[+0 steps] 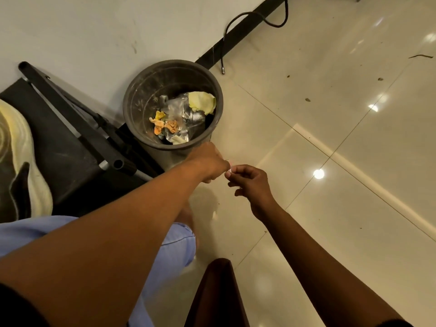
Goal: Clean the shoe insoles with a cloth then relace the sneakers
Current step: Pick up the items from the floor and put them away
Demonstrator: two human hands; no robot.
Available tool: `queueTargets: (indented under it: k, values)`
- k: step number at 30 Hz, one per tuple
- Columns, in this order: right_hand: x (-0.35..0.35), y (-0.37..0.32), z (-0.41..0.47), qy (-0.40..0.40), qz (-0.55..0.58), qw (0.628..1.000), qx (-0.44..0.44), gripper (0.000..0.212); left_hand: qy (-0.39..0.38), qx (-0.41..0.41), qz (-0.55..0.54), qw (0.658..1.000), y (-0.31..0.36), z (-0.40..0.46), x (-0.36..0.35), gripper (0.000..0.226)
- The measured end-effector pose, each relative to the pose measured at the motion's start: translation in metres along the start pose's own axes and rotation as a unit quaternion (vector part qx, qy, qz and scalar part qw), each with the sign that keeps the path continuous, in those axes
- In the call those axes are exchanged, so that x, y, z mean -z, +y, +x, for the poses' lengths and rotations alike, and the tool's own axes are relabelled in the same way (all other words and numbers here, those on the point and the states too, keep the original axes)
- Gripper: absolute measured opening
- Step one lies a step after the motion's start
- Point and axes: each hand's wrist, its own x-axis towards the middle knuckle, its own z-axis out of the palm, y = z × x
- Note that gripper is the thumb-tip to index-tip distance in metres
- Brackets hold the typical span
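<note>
Hands [210, 165] [250, 185] meet beside bin [141, 90] — pale sneaker [23, 161] left.

A tiny pale scrap [230, 170] pinched between the left hand [208, 162] and right hand [250, 185] is too small to identify. The left hand's fingers are hidden behind its back. The sneaker [21, 159] is cut by the left edge and blurred.

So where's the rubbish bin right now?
In the head view, the rubbish bin stands on the floor against the wall, upper centre, just beyond the left hand.
</note>
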Motion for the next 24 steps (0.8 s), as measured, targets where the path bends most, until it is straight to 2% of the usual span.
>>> queueTargets:
  k: [5,10,12,14,16,18,22,24]
  values:
    - [-0.018,-0.025,-0.015,-0.042,0.084,0.996,0.009,0.019,0.077,0.010,-0.116,0.990,-0.003,0.002,0.007,0.009]
    - [-0.010,-0.018,-0.006,-0.124,0.098,0.987,0.009,0.022,0.106,0.006,-0.122,0.987,-0.004,0.007,0.009,0.008]
    - [-0.002,0.004,0.007,-0.115,0.042,0.992,-0.013,0.022,0.106,0.012,-0.126,0.986,-0.002,0.007,0.008,0.008]
    - [0.006,0.036,0.025,-0.037,-0.133,0.990,-0.008,0.024,0.080,0.031,-0.155,0.984,0.000,0.003,0.008,0.006]
    - [0.014,0.065,0.039,0.026,-0.368,0.929,0.005,0.039,0.049,0.046,-0.168,0.984,0.001,0.000,0.008,0.005]
    - [0.020,0.081,0.049,0.012,-0.517,0.855,0.025,0.055,0.024,0.052,-0.170,0.984,0.003,-0.004,0.006,0.007]
    - [0.031,0.097,0.059,-0.078,-0.693,0.707,0.118,0.068,-0.005,0.054,-0.174,0.983,0.006,-0.009,0.004,0.007]
    - [0.034,0.099,0.063,-0.088,-0.710,0.684,0.144,0.065,-0.010,0.054,-0.172,0.984,0.007,-0.010,0.002,0.013]
